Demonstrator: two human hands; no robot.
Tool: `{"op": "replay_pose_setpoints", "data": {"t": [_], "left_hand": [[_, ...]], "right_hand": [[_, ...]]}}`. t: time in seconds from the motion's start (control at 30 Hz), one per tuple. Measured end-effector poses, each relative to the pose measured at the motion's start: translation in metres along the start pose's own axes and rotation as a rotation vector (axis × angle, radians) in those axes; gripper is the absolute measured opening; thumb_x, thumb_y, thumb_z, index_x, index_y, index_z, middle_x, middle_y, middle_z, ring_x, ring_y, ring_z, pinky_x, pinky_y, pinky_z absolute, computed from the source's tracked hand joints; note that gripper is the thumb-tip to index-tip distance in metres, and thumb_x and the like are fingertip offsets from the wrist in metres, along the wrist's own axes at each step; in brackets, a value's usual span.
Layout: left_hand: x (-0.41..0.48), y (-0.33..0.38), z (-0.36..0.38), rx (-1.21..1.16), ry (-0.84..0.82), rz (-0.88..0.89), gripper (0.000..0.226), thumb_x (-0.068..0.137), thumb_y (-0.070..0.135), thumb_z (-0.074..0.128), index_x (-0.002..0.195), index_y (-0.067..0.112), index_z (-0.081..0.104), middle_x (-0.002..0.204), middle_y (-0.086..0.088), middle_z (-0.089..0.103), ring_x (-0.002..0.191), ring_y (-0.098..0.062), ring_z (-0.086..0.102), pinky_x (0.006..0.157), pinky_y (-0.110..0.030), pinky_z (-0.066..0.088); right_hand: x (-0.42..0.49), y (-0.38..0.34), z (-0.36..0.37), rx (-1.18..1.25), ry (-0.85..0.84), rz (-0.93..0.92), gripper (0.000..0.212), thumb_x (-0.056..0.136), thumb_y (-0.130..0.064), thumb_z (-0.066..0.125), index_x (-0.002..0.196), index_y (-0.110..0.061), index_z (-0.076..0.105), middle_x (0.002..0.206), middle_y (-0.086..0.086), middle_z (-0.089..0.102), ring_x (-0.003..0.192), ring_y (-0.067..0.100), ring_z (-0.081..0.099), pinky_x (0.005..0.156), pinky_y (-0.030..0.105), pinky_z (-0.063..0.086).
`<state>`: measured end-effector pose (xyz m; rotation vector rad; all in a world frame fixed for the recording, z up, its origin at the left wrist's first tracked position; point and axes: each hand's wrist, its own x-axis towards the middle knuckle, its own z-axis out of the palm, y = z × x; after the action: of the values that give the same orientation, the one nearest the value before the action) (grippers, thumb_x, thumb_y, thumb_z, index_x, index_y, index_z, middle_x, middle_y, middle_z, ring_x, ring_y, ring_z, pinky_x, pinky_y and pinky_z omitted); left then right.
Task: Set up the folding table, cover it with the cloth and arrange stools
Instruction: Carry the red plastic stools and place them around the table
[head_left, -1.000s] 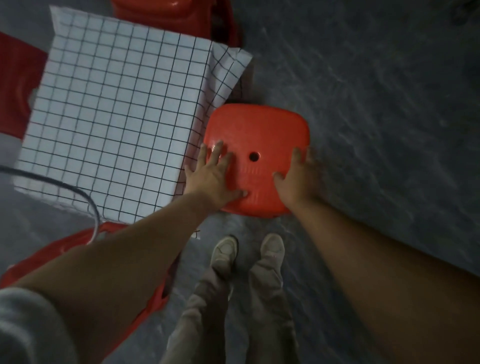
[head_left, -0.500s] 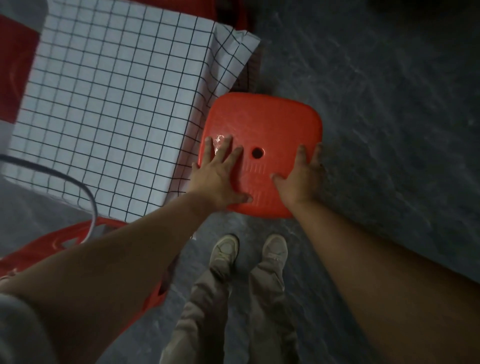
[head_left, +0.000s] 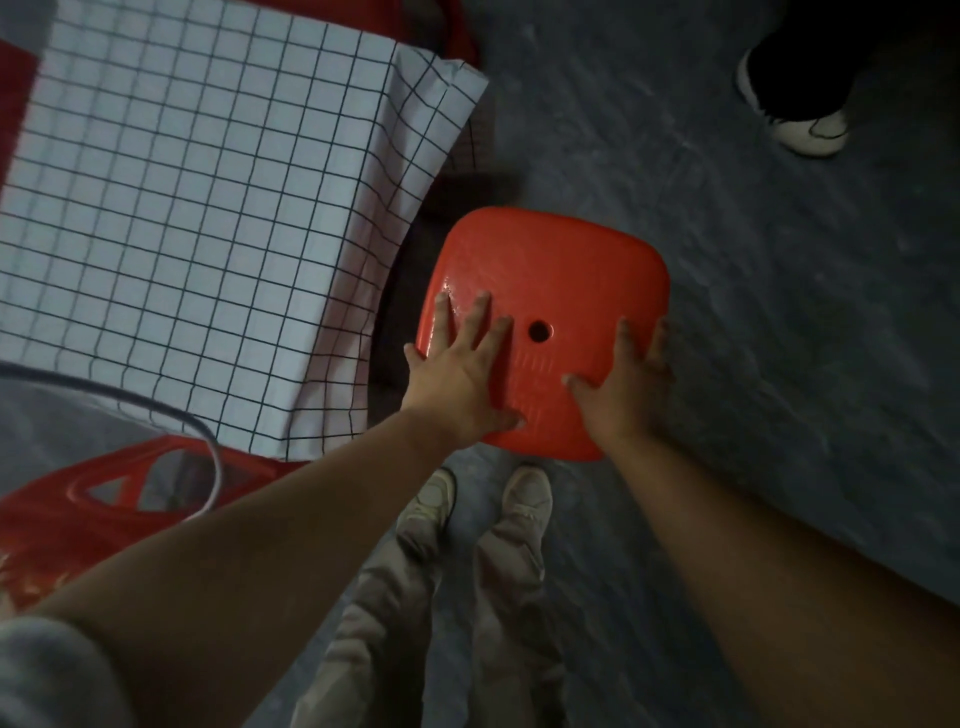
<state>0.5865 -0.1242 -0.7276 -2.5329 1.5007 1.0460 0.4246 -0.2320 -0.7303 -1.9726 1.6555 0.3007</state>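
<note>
At the near left a second red stool (head_left: 104, 499) shows only its moulded plastic frame with cut-out openings, and a thin grey cable (head_left: 156, 410) loops across it. Beyond it the cloth (head_left: 197, 208), white with a fine dark grid, lies smooth and flat on top and hangs in soft folds at its right corner. It looks thin and limp, and the folding table it presumably covers is hidden. Just right of that hanging edge stands the stool (head_left: 550, 260) in hand, on the floor and close to the cloth but apart from it. Its seat is a glossy orange-red rounded square with a small round hole in the middle and faint ribbing towards the near side. It is probably hollow moulded plastic, so light and stiff, with a slick top that gives little purchase. The rim at two opposite sides is likely the better hold. The left hand (head_left: 462, 374) presses flat on the seat's left part, fingers spread and straight, gripping nothing. The right hand (head_left: 623, 384) lies on the near right corner, thumb and forefinger on top. Its other fingers reach the rim, and whether they hook under it cannot be told. The grey floor (head_left: 753, 322) looks hard and streaked. At the far right is another person's white shoe (head_left: 805, 130).
</note>
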Motion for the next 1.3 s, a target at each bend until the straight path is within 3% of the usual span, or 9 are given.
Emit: {"op": "replay_pose_setpoints", "data": {"t": [0.27, 0.47, 0.67, 0.9, 1.3], "left_hand": [[-0.002, 0.004, -0.004, 0.025, -0.021, -0.016, 0.129, 0.057, 0.068, 0.083, 0.156, 0.039, 0.006, 0.163, 0.02, -0.017, 0.151, -0.031, -0.024, 0.106, -0.082, 0.014], [-0.028, 0.017, -0.039, 0.06, 0.06, 0.014, 0.125, 0.064, 0.073, 0.076, 0.157, 0.034, 0.002, 0.165, 0.016, -0.015, 0.152, -0.026, -0.024, 0.112, -0.076, 0.01], [-0.103, 0.036, -0.105, 0.143, 0.129, 0.106, 0.12, 0.071, 0.073, 0.07, 0.159, 0.028, 0.002, 0.168, 0.006, -0.014, 0.151, -0.023, -0.025, 0.119, -0.068, 0.007], [-0.225, 0.073, -0.193, 0.119, 0.215, 0.289, 0.113, 0.073, 0.065, 0.073, 0.159, 0.026, 0.01, 0.17, 0.002, -0.003, 0.155, -0.021, -0.015, 0.124, -0.057, 0.003], [-0.267, 0.131, -0.245, 0.24, 0.348, 0.381, 0.103, 0.078, 0.058, 0.073, 0.159, 0.023, 0.02, 0.17, -0.001, 0.006, 0.156, -0.023, -0.002, 0.125, -0.052, 0.007]], "right_hand": [[-0.002, 0.002, -0.004, -0.07, -0.026, -0.014, 0.096, 0.082, -0.05, 0.073, 0.157, -0.025, 0.019, 0.166, 0.013, -0.007, 0.147, 0.041, 0.018, 0.118, 0.048, 0.026], [-0.033, -0.009, -0.04, -0.161, -0.027, -0.121, 0.088, 0.083, -0.048, 0.07, 0.155, -0.025, 0.026, 0.165, 0.011, 0.012, 0.148, 0.038, 0.019, 0.118, 0.049, 0.026], [-0.125, -0.041, -0.117, -0.186, -0.021, -0.166, 0.085, 0.086, -0.048, 0.067, 0.156, -0.023, 0.026, 0.164, 0.012, 0.019, 0.149, 0.035, 0.018, 0.121, 0.044, 0.021], [-0.26, -0.077, -0.211, -0.15, 0.109, -0.146, 0.082, 0.088, -0.045, 0.065, 0.156, -0.024, 0.025, 0.163, 0.009, 0.022, 0.147, 0.033, 0.022, 0.117, 0.046, 0.028], [-0.3, -0.009, -0.297, -0.173, 0.199, -0.182, 0.081, 0.088, -0.046, 0.062, 0.156, -0.028, 0.023, 0.164, 0.006, 0.022, 0.148, 0.028, 0.025, 0.117, 0.043, 0.026]]}}
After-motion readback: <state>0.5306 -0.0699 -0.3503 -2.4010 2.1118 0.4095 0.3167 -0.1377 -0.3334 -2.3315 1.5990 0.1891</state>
